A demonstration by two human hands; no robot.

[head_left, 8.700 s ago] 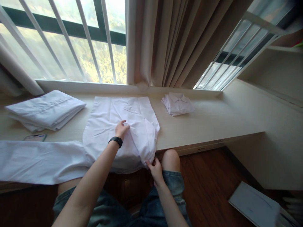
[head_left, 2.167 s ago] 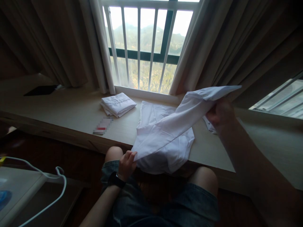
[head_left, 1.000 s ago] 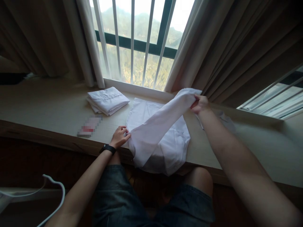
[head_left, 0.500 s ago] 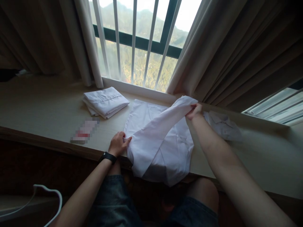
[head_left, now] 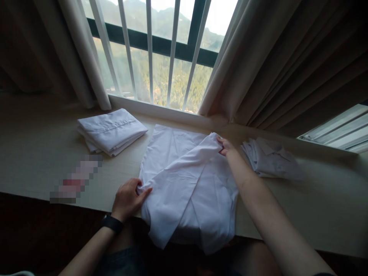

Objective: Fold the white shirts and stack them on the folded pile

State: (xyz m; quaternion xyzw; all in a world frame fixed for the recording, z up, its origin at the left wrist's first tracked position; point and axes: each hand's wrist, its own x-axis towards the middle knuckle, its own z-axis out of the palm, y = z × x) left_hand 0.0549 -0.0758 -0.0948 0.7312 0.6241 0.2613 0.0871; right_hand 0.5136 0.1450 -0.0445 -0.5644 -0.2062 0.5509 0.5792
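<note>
Here, both your hands pinch one sleeve laid slantwise across a white shirt.

Your left hand grips the sleeve at its shoulder end, at eight o'clock of the white shirt; your right hand pinches the cuff at one o'clock. The shirt lies flat on the bench, its hem over the near edge, between a folded stack at ten o'clock and another at two o'clock.

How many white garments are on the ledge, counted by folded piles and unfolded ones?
Folded white piles: 2, one at left and one at right.
White shirt being folded: 1, held by the left hand and right hand.
Total: 3
</note>
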